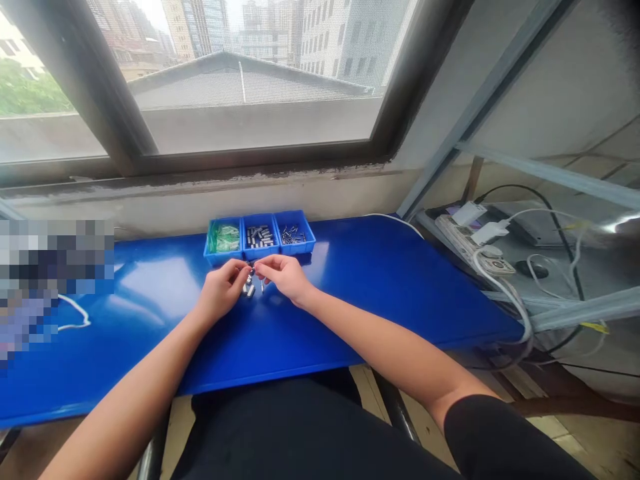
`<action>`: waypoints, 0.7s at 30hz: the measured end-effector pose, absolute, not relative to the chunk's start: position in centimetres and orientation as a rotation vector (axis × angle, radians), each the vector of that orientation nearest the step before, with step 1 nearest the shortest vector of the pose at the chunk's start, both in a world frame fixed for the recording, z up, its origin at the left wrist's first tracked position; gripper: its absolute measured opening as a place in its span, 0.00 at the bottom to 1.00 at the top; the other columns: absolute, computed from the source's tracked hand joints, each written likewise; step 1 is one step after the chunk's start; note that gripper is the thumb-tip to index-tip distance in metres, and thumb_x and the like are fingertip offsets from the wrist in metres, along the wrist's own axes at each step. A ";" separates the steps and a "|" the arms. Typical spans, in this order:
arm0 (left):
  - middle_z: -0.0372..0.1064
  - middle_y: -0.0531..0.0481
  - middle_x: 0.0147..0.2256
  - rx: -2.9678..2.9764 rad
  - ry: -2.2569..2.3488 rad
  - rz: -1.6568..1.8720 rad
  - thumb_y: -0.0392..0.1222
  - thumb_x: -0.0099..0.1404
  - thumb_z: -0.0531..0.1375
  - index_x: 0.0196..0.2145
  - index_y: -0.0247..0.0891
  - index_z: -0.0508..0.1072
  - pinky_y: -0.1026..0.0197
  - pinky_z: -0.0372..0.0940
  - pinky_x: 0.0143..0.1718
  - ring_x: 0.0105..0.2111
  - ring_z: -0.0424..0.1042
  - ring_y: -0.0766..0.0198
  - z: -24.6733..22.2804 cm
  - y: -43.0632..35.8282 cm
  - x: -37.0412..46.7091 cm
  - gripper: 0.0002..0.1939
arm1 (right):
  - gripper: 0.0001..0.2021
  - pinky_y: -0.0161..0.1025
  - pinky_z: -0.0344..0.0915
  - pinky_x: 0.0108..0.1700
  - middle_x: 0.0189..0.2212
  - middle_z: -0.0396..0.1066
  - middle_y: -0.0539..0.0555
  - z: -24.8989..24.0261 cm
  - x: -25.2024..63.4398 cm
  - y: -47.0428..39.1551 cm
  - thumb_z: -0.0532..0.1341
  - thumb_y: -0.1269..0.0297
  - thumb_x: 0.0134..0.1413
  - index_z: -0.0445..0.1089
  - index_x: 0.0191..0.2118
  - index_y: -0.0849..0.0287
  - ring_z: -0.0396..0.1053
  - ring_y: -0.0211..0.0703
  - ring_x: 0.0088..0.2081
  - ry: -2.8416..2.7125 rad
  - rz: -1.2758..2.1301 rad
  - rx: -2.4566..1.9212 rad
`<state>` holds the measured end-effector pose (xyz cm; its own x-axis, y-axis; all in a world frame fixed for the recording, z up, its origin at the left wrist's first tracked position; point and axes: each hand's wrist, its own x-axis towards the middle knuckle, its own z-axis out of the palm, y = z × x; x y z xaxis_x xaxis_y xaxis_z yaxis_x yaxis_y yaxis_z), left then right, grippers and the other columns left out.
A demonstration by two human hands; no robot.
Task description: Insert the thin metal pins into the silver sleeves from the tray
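My left hand [226,283] and my right hand [284,275] meet just in front of the blue bins, fingertips almost touching. Both are closed in a pinch around a small dark piece [252,267], too small to name and partly hidden by the fingers. Below it on the table lie a few small silvery metal pieces [251,291]. A thin screw-like piece [262,287] shows under my right hand. Behind stand three joined blue bins: the left bin [207,248] has a green bag with pale pieces, the middle bin [259,253] short metal cylinders, the right bin [299,249] thin screw-like parts.
The blue table [380,287] runs along the wall below a window. At the right, a metal rack [550,167] holds a power strip [470,243] with white chargers and cables. A white cable [75,310] lies at the left beside a blurred-out area.
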<state>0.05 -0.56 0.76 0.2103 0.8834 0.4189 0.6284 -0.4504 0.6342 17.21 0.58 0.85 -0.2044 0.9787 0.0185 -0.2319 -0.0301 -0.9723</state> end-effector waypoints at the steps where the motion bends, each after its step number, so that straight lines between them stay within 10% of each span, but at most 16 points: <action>1: 0.63 0.57 0.19 2.164 1.417 1.095 0.49 0.66 0.54 0.35 0.37 0.71 0.67 0.55 0.23 0.19 0.57 0.71 0.7 -0.5 0.0 0.13 | 0.15 0.36 0.65 0.30 0.26 0.74 0.52 0.8 17.2 0.6 0.70 0.56 0.37 0.73 0.29 0.61 0.69 0.37 0.28 -1.173 1.465 -0.930; 21: 0.63 0.56 0.20 2.175 1.461 1.063 0.50 0.67 0.52 0.27 0.36 0.69 0.68 0.56 0.24 0.20 0.58 0.71 0.6 -0.3 -0.2 0.17 | 0.14 0.36 0.65 0.30 0.25 0.73 0.51 1.0 17.2 0.5 0.70 0.56 0.38 0.73 0.29 0.61 0.68 0.37 0.27 -1.164 1.462 -0.940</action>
